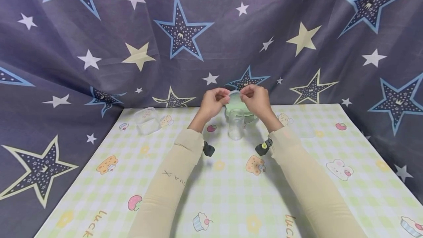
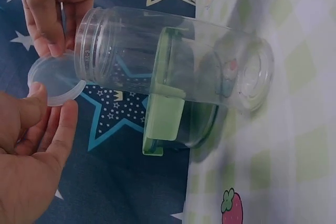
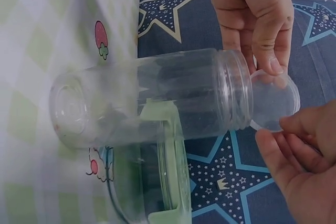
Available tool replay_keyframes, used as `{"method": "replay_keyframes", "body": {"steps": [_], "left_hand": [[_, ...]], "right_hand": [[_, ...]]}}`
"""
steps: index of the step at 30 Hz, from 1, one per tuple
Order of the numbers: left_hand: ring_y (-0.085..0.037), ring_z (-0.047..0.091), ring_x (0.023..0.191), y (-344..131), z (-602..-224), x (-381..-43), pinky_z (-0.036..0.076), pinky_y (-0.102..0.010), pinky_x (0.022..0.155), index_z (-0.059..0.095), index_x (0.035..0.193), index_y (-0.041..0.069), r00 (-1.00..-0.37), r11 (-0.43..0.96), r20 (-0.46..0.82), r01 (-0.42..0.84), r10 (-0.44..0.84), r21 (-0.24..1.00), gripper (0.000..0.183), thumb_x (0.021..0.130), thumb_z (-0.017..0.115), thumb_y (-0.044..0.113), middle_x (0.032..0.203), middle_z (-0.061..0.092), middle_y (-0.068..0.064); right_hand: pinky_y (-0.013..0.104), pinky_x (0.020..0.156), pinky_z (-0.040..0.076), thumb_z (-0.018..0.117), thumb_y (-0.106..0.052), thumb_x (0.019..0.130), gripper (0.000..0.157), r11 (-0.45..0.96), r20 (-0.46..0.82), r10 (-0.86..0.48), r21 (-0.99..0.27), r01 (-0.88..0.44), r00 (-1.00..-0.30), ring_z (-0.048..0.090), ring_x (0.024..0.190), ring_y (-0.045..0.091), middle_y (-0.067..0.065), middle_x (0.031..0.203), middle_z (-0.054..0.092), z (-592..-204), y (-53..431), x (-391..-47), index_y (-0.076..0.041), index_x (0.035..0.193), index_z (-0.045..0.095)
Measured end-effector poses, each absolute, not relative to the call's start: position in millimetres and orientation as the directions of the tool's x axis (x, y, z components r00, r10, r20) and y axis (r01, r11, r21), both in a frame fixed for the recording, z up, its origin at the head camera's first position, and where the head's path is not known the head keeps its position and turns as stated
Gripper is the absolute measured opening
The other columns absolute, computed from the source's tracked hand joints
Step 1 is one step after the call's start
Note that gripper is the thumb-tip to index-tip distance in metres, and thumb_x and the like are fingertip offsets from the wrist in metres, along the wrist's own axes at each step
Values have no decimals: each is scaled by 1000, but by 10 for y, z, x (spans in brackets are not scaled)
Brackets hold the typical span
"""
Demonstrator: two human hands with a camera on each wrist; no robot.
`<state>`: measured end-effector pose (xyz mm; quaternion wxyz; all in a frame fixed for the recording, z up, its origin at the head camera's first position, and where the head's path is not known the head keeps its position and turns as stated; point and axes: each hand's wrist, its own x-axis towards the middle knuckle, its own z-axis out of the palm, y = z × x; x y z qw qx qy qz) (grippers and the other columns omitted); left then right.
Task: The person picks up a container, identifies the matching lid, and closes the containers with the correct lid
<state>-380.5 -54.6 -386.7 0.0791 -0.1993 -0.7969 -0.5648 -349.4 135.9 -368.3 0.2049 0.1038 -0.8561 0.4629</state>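
Note:
Both hands pinch a round translucent lid (image 2: 59, 77) by its opposite edges, just above the mouth of a clear jar. My left hand (image 1: 212, 103) grips the left edge with thumb and fingers; my right hand (image 1: 256, 100) grips the right edge the same way. The tall clear jar (image 1: 236, 127), with a threaded neck, stands upright on the table, and neither hand touches its body. Behind it sits a clear container with a green clip-on lid (image 3: 169, 161), partly seen through the jar.
A clear open box (image 1: 148, 122) stands at the back left of the table. A checked tablecloth (image 1: 218, 194) with cartoon prints covers the table. A dark star-patterned curtain (image 1: 224, 39) hangs right behind the back edge.

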Motion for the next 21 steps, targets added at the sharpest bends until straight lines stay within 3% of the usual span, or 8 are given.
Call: {"method": "replay_keyframes", "body": {"steps": [4,14,21], "left_hand": [[-19,70,86,-550,-3868,-3794,58,-25,73,73,111,0,-882,339,403,467,244,817,16,95,73,5,97,71,-9],[-21,70,87,-560,-3879,-3765,60,-39,83,73,106,1,-848,352,468,529,250,772,12,94,73,3,95,70,-10],[-18,69,89,-558,-3909,-3745,59,-25,82,73,106,4,-818,392,509,576,268,718,13,94,73,6,99,68,-7]], "right_hand": [[38,77,60,73,-6,93,8,534,439,1,-760,-371,-899,72,87,26,13,94,75,-3704,1393,-3473,-1,99,74],[26,67,59,70,-17,99,17,472,414,-67,-788,-395,-908,72,80,26,15,93,74,-3728,1486,-3465,-2,105,73],[44,87,62,63,-25,104,34,299,260,-120,-911,-284,-958,71,94,35,24,111,69,-3696,1516,-3522,5,120,68]]}}
